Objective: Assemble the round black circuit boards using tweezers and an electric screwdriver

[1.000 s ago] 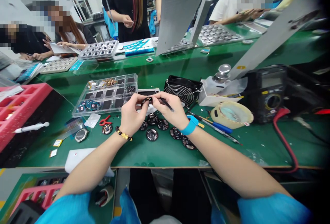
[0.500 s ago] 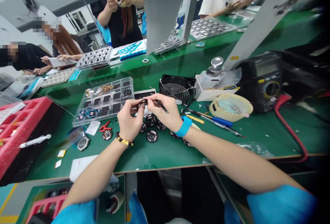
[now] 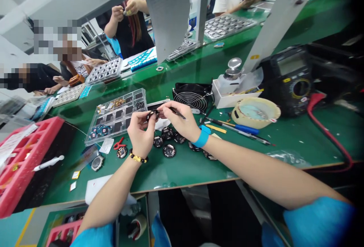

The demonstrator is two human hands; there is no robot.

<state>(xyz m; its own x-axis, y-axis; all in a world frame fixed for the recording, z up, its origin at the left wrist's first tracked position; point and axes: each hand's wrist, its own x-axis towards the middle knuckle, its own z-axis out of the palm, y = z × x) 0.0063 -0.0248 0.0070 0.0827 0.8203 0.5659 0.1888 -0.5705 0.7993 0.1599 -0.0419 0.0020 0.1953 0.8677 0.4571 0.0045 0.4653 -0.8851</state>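
Observation:
My left hand [image 3: 140, 132] is closed, pinching a small round black watch module [image 3: 152, 116] between thumb and fingers above the bench. My right hand [image 3: 183, 124] is closed round dark tweezers [image 3: 178, 113], whose back end sticks out over the hand. The tweezers' tips meet the module's edge, but fingers hide the exact contact. Below the hands lie several similar round black modules [image 3: 169, 150]. Left of them are another module [image 3: 121, 152], a red clip [image 3: 119, 143] and a round watch case [image 3: 97, 162].
A clear compartment box [image 3: 116, 116] with small parts stands behind my left hand. Around the right are a black fan [image 3: 192, 97], a cream bowl [image 3: 256, 114], pens [image 3: 244, 128] and a multimeter [image 3: 295, 76]. A red foam tray [image 3: 31, 156] is at left. Co-workers sit opposite.
The camera view has tilted and shifted slightly, so the bench items sit a little differently. Both hands stay together at the module, which now shows more between my left fingers.

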